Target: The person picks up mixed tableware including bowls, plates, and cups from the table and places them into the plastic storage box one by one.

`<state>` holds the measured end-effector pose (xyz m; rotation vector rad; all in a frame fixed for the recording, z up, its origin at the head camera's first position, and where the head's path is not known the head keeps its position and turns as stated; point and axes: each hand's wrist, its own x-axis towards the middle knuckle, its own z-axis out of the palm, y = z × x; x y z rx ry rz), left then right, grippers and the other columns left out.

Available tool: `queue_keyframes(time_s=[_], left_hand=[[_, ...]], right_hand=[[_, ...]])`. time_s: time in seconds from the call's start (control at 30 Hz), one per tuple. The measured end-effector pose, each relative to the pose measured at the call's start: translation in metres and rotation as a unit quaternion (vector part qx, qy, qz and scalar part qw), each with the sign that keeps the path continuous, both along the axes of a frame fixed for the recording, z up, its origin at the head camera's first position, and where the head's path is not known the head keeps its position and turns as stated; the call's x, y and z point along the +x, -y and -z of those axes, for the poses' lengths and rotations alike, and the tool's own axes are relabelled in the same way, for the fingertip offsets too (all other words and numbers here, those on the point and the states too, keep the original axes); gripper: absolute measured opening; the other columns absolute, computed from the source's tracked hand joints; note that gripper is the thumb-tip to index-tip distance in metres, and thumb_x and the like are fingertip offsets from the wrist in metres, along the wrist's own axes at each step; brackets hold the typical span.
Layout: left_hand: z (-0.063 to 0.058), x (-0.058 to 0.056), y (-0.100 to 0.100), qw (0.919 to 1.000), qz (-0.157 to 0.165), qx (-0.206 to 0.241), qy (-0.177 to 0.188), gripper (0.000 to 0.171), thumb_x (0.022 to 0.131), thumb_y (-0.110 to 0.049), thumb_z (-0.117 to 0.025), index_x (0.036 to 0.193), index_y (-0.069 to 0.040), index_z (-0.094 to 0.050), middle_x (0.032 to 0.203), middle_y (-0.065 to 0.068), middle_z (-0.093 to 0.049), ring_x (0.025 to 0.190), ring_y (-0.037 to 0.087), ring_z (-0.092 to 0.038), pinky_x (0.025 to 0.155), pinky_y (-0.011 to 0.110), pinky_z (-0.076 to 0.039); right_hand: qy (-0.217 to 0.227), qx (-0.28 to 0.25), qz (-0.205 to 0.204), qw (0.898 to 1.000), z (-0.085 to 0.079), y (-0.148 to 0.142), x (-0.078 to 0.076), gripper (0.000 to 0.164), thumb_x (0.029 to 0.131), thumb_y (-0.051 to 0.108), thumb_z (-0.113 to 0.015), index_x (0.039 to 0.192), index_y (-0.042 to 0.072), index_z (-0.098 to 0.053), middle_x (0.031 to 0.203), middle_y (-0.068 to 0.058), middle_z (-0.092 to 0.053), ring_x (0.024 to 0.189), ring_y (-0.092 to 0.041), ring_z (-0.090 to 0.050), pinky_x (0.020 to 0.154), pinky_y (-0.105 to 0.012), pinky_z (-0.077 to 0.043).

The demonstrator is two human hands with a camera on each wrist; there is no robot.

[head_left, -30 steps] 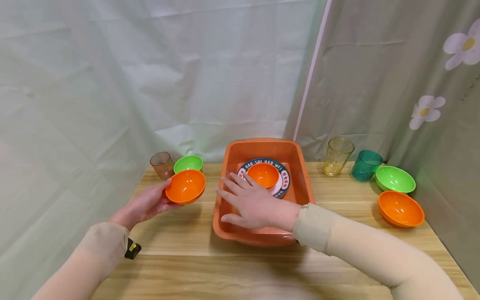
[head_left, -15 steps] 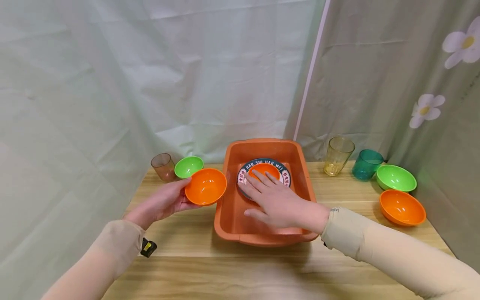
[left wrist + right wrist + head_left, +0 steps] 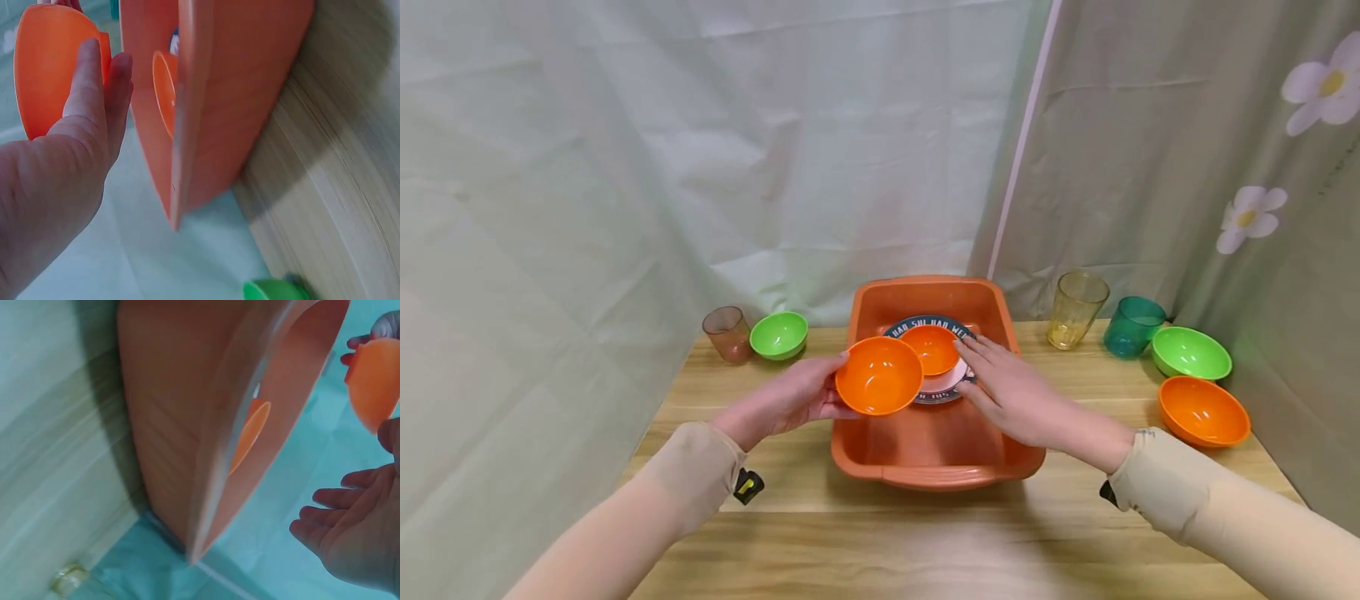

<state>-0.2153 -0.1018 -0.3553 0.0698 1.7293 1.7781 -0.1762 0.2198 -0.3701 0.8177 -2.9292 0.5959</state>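
My left hand (image 3: pixel 797 393) grips an orange bowl (image 3: pixel 880 377) by its left side, thumb at the rim and fingers underneath, above the left part of an orange-brown basin (image 3: pixel 925 450). In the left wrist view the held bowl (image 3: pixel 59 69) is beside the basin's wall. Inside the basin a second orange bowl (image 3: pixel 934 350) sits on a dark-rimmed plate (image 3: pixel 943 392) with white lettering. My right hand (image 3: pixel 1018 396), fingers extended and holding nothing, hovers over the basin's right side, its fingertips overlapping the plate's edge in the head view.
Back left on the wooden table (image 3: pixel 820 533) stand a brownish cup (image 3: pixel 727 335) and a green bowl (image 3: pixel 779 335). On the right are a yellow glass (image 3: pixel 1077 310), a teal cup (image 3: pixel 1133 327), another green bowl (image 3: pixel 1191 352) and another orange bowl (image 3: pixel 1204 411). Curtains (image 3: pixel 820 150) hang behind.
My left hand has carried the orange bowl rightward from beside the basin to over it. My right hand has moved right, uncovering the bowl on the plate.
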Motion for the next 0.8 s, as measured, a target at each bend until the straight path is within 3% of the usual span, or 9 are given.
queue_keyframes(time_s=[0.17, 0.23, 0.3, 0.4, 0.53, 0.67, 0.8], left_hand=[[-0.002, 0.003, -0.022, 0.9999, 0.009, 0.005, 0.010, 0.053, 0.114, -0.029, -0.032, 0.153, 0.006, -0.033, 0.141, 0.030, -0.052, 0.112, 0.034, -0.065, 0.100, 0.053, -0.049], [-0.003, 0.004, -0.030, 0.9999, 0.007, 0.007, 0.009, 0.052, 0.114, -0.029, -0.033, 0.151, 0.007, -0.035, 0.138, 0.030, -0.054, 0.111, 0.034, -0.066, 0.100, 0.053, -0.050], [-0.004, 0.005, -0.038, 0.9999, 0.007, 0.006, 0.006, 0.051, 0.114, -0.029, -0.034, 0.149, 0.008, -0.038, 0.133, 0.028, -0.057, 0.108, 0.032, -0.067, 0.098, 0.051, -0.052], [-0.004, 0.005, -0.050, 0.9999, 0.011, 0.004, 0.002, 0.051, 0.113, -0.030, -0.036, 0.146, 0.009, -0.040, 0.126, 0.026, -0.061, 0.104, 0.030, -0.069, 0.097, 0.049, -0.053], [-0.003, 0.006, -0.061, 0.9999, 0.008, 0.000, 0.005, 0.051, 0.113, -0.031, -0.037, 0.143, 0.010, -0.044, 0.120, 0.024, -0.065, 0.100, 0.030, -0.070, 0.096, 0.050, -0.053], [-0.002, 0.008, -0.065, 0.9999, -0.001, -0.006, 0.013, 0.051, 0.112, -0.033, -0.040, 0.144, 0.008, -0.045, 0.120, 0.024, -0.067, 0.102, 0.032, -0.071, 0.095, 0.050, -0.054], [0.000, 0.008, -0.066, 0.9997, -0.010, -0.008, 0.021, 0.052, 0.112, -0.034, -0.041, 0.145, 0.006, -0.044, 0.121, 0.024, -0.067, 0.104, 0.034, -0.071, 0.092, 0.049, -0.056]], right_hand=[[0.054, -0.094, 0.033, 0.994, 0.002, -0.013, 0.001, 0.063, 0.110, 0.042, -0.044, 0.162, 0.009, -0.030, 0.162, -0.013, -0.036, 0.148, -0.038, -0.033, 0.117, -0.057, -0.029], [0.087, -0.145, 0.046, 0.985, 0.003, -0.015, 0.001, 0.061, 0.111, 0.044, -0.041, 0.162, 0.012, -0.031, 0.161, -0.011, -0.038, 0.147, -0.037, -0.036, 0.117, -0.057, -0.030], [0.126, -0.204, 0.052, 0.969, 0.004, -0.016, 0.001, 0.060, 0.111, 0.043, -0.039, 0.162, 0.011, -0.032, 0.161, -0.012, -0.039, 0.146, -0.036, -0.038, 0.117, -0.057, -0.030], [0.198, -0.304, 0.056, 0.930, 0.004, -0.016, 0.001, 0.062, 0.112, 0.039, -0.039, 0.161, 0.003, -0.029, 0.156, -0.021, -0.043, 0.142, -0.041, -0.041, 0.115, -0.056, -0.035], [0.294, -0.400, 0.073, 0.865, 0.004, -0.011, 0.001, 0.063, 0.113, 0.037, -0.037, 0.158, -0.007, -0.026, 0.149, -0.030, -0.046, 0.131, -0.044, -0.053, 0.105, -0.051, -0.048], [0.371, -0.461, 0.102, 0.799, 0.004, -0.003, 0.004, 0.065, 0.111, 0.044, -0.037, 0.155, -0.004, -0.031, 0.139, -0.027, -0.057, 0.113, -0.035, -0.066, 0.096, -0.045, -0.056], [0.429, -0.516, 0.123, 0.731, 0.004, 0.007, 0.008, 0.067, 0.110, 0.049, -0.037, 0.152, -0.003, -0.034, 0.124, -0.018, -0.067, 0.100, -0.028, -0.071, 0.090, -0.042, -0.059]])
